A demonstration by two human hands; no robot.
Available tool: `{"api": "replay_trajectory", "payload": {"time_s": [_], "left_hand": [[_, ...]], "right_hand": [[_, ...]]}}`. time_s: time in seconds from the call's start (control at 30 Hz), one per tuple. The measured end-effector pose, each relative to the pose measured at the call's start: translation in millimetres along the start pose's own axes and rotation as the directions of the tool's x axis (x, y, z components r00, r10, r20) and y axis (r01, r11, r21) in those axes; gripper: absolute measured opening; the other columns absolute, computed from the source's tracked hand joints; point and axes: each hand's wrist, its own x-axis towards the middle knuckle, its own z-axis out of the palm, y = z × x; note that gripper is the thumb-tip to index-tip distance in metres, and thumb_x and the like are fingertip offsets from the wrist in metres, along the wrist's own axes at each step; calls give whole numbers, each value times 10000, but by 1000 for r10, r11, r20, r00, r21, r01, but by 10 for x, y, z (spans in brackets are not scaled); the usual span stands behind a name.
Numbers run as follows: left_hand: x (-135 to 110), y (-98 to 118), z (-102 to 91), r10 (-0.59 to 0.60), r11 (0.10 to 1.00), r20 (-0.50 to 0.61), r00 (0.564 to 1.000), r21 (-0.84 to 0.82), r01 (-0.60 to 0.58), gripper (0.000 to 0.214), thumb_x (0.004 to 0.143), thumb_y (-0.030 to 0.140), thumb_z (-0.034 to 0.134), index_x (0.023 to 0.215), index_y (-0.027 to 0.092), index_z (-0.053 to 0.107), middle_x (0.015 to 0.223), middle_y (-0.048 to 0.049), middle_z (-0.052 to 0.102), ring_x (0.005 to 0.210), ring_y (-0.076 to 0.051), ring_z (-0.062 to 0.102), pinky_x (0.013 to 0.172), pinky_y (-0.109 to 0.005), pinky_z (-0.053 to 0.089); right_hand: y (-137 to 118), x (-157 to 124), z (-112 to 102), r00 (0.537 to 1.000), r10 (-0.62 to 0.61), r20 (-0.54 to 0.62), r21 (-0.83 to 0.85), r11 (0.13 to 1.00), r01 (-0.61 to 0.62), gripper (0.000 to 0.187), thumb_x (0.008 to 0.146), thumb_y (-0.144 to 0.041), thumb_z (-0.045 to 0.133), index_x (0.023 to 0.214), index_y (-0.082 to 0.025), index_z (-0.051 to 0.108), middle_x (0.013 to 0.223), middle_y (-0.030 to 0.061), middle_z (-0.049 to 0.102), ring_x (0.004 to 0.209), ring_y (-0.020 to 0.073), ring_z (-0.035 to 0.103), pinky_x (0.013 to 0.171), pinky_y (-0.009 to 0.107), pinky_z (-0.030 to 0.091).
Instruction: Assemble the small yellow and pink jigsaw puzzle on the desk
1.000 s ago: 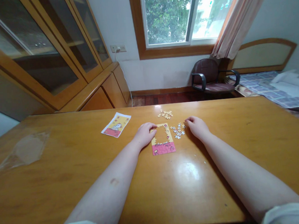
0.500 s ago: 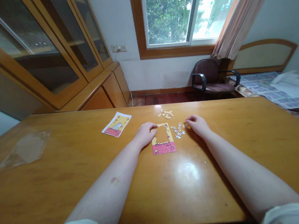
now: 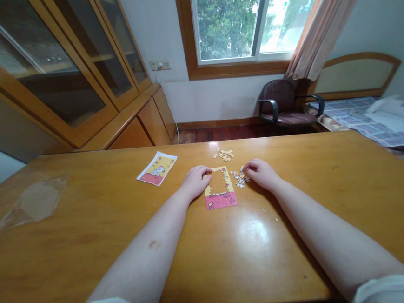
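A partly assembled jigsaw puzzle (image 3: 221,201) lies flat on the table, with a yellow upper border, a pink lower part and a gap in its middle. My left hand (image 3: 195,182) rests on its left edge, thumb and fingers apart. To the puzzle's right is a small heap of loose white and coloured puzzle pieces (image 3: 240,181). My right hand (image 3: 262,172) reaches this heap from the right, its fingertips pinched on a puzzle piece at the upper right side; the fingers mostly hide that piece. Farther back lies a pile of yellowish pieces (image 3: 223,155).
A picture card (image 3: 157,168) in yellow and pink lies left of the puzzle. A clear plastic bag (image 3: 34,202) is at the table's left. Beyond the wooden table (image 3: 211,263) stand a cabinet (image 3: 129,115), an armchair (image 3: 284,100) and a bed (image 3: 370,115).
My right hand has moved left, from beside the loose pieces onto the right side of the heap. My left hand has stayed on the puzzle's edge.
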Motion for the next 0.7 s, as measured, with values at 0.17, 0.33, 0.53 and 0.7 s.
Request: {"api": "replay_trajectory", "payload": {"time_s": [0.17, 0.33, 0.53, 0.7], "left_hand": [[-3, -10, 2, 7, 1000, -2, 1000, 1, -7, 254, 818, 259, 547, 1018, 191, 688, 1099, -56, 685, 1060, -232, 590, 990, -387, 440], [-1, -14, 6, 11, 1000, -6, 1000, 0, -11, 251, 819, 257, 549, 1018, 189, 685, 1095, -54, 685, 1059, -231, 590, 990, -385, 439], [-2, -19, 8, 15, 1000, -6, 1000, 2, -15, 247, 819, 256, 550, 1013, 185, 685, 1084, -57, 685, 1051, -229, 591, 981, -384, 442], [-6, -11, 0, 16, 1000, -8, 1000, 2, -16, 246, 821, 259, 548, 1013, 190, 685, 1077, -56, 686, 1045, -228, 592, 979, -386, 443]], "right_hand": [[22, 22, 6, 994, 86, -65, -46, 995, -89, 218, 764, -143, 496, 837, -168, 700, 786, 38, 623, 737, 162, 541, 707, 265, 410], [15, 23, 2, 989, 136, -57, -49, 989, -139, 225, 769, -141, 500, 875, -164, 697, 781, 35, 614, 710, 157, 536, 690, 265, 407], [10, 21, 11, 996, 79, -44, -53, 995, -82, 203, 754, -127, 519, 851, -163, 693, 775, 32, 606, 711, 150, 535, 677, 255, 405], [-28, -20, -18, 998, -45, 34, -35, 998, 47, 122, 779, -202, 566, 770, -174, 685, 717, 17, 593, 668, 142, 529, 640, 250, 406]]}}
